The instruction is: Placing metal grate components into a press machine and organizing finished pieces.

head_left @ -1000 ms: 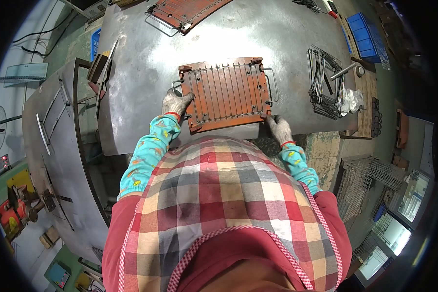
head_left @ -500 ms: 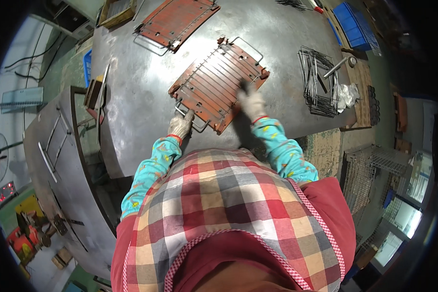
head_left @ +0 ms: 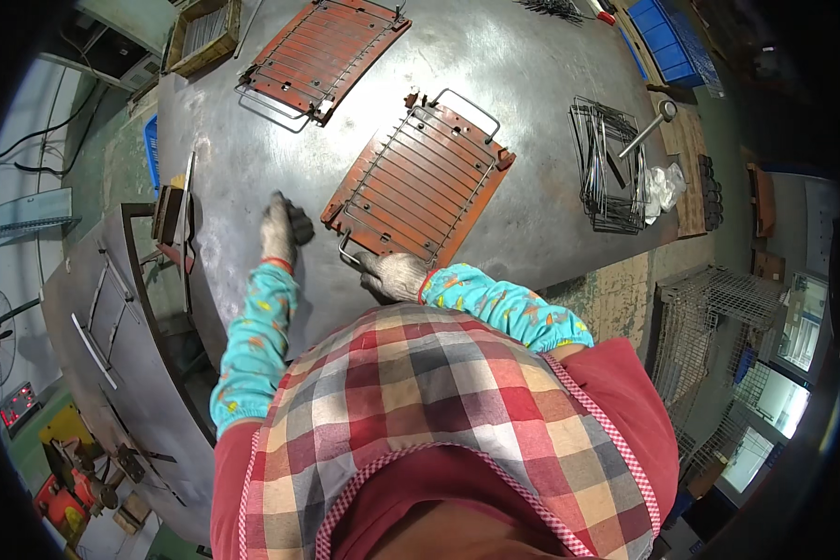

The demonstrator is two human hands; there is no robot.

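Observation:
A red-brown metal plate (head_left: pixel 457 168) lies tilted on the steel table, with a wire rack (head_left: pixel 411 177) of parallel rods on it. One wire loop sticks out at its far end, another at its near end. My right hand (head_left: pixel 397 274), in a light glove with dark fingers, closes round the near loop, partly hiding it. My left hand (head_left: pixel 285 229), gloved alike, hovers over bare steel left of the plate, fingers loosely apart and holding nothing. A second red-brown plate (head_left: pixel 327 56) with a similar wire rack lies farther off to the left.
A hammer (head_left: pixel 646 131) and a pile of bent wire frames (head_left: pixel 607 168) lie at the table's right, beside a crumpled white plastic bag (head_left: pixel 664 189). Blue bins (head_left: pixel 663 42) stand far right. A wooden box of rods (head_left: pixel 203 35) is far left, near the steel table's (head_left: pixel 224 168) edge.
My left hand has let go of the near loop and moved left. My right hand has come from the plate's right side to that loop.

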